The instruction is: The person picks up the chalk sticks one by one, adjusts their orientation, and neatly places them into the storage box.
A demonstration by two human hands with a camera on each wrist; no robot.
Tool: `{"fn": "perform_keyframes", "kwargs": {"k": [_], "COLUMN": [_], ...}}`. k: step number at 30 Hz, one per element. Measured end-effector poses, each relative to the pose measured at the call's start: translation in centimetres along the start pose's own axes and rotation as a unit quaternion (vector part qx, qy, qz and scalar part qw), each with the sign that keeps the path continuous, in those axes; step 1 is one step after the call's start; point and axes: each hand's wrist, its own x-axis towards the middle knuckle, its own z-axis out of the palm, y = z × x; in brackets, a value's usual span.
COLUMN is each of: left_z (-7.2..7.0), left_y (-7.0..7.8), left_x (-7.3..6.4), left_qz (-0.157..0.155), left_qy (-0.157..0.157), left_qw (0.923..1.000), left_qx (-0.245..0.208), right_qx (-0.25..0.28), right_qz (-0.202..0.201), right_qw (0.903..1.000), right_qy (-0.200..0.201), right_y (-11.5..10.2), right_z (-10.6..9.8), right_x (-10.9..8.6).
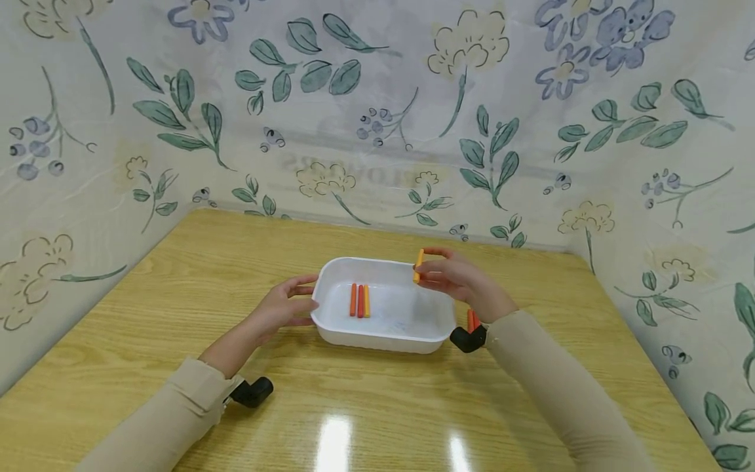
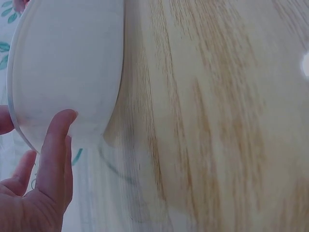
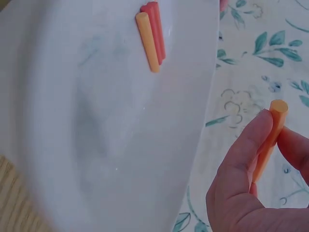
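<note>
A white tray (image 1: 383, 342) stands on the table. At its left end is my left hand (image 1: 282, 307), its fairly straight fingers spread against the outer wall and rim; in the left wrist view one fingertip (image 2: 67, 116) presses that wall. Above the tray's far right corner, my right hand (image 1: 457, 278) pinches a short orange stick (image 1: 419, 265), held nearly upright between thumb and fingers. The right wrist view shows this round stick (image 3: 270, 140) with its flat end up. Inside the tray, two red sticks (image 1: 356, 301) and an orange stick (image 1: 367, 301) lie side by side, left of the middle.
More red sticks (image 1: 474, 320) lie on the wooden table (image 1: 366, 393) right of the tray, partly hidden by the right wrist and its black camera mount (image 1: 468, 339). Another black mount (image 1: 252, 392) is on the left wrist. Flower-patterned cloth (image 1: 377, 118) surrounds the table's back and sides.
</note>
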Motion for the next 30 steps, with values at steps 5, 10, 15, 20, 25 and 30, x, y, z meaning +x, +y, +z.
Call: {"fn": "perform_keyframes", "kwargs": {"k": [5,10,15,20,25,30], "left_z": [0.0,-0.1,-0.3,-0.4,-0.4,-0.5], "left_y": [-0.1,-0.2,-0.2,-0.3,-0.3,-0.5], "left_x": [0.0,0.0,-0.2,-0.3,-0.3,-0.4], "left_qz": [0.000,0.003,0.002,0.004,0.003,0.003], "left_qy": [-0.002,-0.006,-0.004,-0.005,-0.009,-0.011], "left_qw": [1.0000,1.0000,1.0000,1.0000,0.9999,0.9999], "left_qx": [-0.001,-0.002,-0.002,-0.002,-0.003,-0.002], "right_qx": [-0.007,-0.008,-0.005,-0.022,-0.034,-0.060], "right_qz": [0.003,0.018,0.031,0.043,0.069,0.092], "right_qw": [1.0000,0.9998,0.9995,0.9988,0.9967,0.9931], "right_qy": [-0.002,0.005,0.002,-0.012,-0.027,-0.042], "right_y": [0.0,-0.2,-0.5,-0.5,-0.1,0.7], "right_z": [1.2,2.4,3.7,4.7,5.3,5.8], "right_x": [0.6,1.2,1.7,2.3,2.9,3.4]}}
